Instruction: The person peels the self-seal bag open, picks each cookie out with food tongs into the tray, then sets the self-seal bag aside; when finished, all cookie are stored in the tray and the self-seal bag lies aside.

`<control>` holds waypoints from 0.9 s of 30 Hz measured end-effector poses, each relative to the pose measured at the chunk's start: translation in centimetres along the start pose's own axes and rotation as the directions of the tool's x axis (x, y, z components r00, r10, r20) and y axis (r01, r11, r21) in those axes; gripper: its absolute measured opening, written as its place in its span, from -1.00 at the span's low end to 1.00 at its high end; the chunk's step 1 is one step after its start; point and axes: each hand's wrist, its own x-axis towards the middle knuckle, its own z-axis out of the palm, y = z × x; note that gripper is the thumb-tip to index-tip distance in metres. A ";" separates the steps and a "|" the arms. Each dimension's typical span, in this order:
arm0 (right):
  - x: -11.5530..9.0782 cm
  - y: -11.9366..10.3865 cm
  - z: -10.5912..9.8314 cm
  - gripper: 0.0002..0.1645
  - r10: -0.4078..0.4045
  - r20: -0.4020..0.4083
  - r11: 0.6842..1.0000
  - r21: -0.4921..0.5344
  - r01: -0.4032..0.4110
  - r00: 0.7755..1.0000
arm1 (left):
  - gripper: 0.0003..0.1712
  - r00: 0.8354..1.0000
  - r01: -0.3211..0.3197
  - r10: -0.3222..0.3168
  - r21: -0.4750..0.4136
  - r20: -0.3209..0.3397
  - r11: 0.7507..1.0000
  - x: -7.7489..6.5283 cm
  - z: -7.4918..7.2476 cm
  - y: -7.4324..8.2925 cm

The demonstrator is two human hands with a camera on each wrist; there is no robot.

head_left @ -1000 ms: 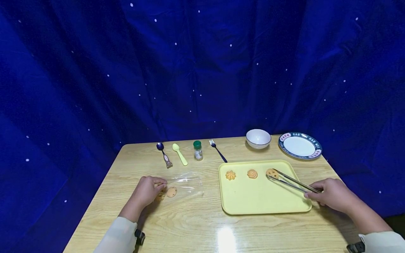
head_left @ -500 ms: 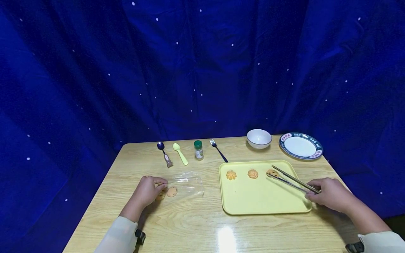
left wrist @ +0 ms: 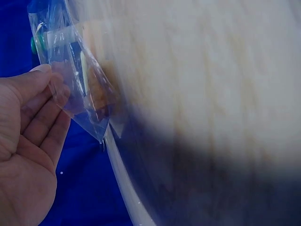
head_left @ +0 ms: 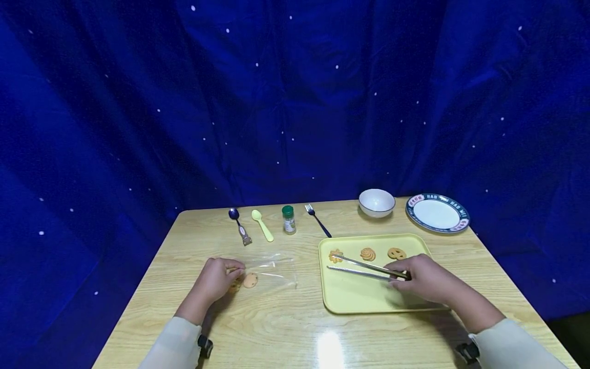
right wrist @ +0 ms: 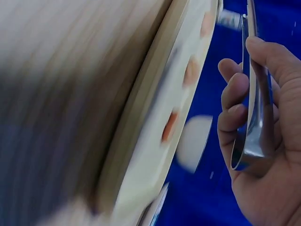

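My left hand (head_left: 213,281) pinches the edge of a clear plastic bag (head_left: 278,269) lying on the table; in the left wrist view, thumb and fingers grip the film (left wrist: 75,94). Two cookies show at the bag, a round spotted one (head_left: 251,280) and another (head_left: 234,286) partly hidden by the fingers. My right hand (head_left: 426,279) holds metal tongs (head_left: 369,265) with their arms spread over a yellow tray (head_left: 359,300). The tips are at a flower-shaped cookie (head_left: 335,260) on the left. A swirl cookie (head_left: 367,254) and a pretzel-shaped cookie (head_left: 396,253) lie right of it.
Along the back lie a dark spoon (head_left: 238,224), a yellow-green spoon (head_left: 262,225), a green-capped jar (head_left: 289,223) and a fork (head_left: 319,220). A white bowl (head_left: 376,203) and a blue-rimmed plate (head_left: 437,212) stand at the back right, before a blue curtain (head_left: 295,102).
The tongs opened and let go of the pretzel-shaped cookie, which lies on the tray. My right hand then carried them left to the flower-shaped cookie. My left hand stayed put.
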 end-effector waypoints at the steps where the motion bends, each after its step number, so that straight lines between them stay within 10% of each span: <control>1: 0.7 -0.5 0.4 -0.70 -0.019 0.014 1.000 -0.001 0.019 1.000 | -0.84 1.000 -0.001 0.001 0.000 0.002 1.000 0.0 0.0 0.0; 12: 8.1 -5.0 5.4 -0.72 -0.009 0.112 1.000 -0.006 0.010 0.994 | -0.84 1.000 0.003 -0.003 -0.009 0.001 1.000 -0.2 -0.2 0.3; 27: 12.9 -7.8 9.0 -0.73 -0.114 0.191 0.993 0.023 0.112 0.975 | -0.86 1.000 -0.020 0.020 -0.011 -0.015 1.000 -0.2 -0.1 0.3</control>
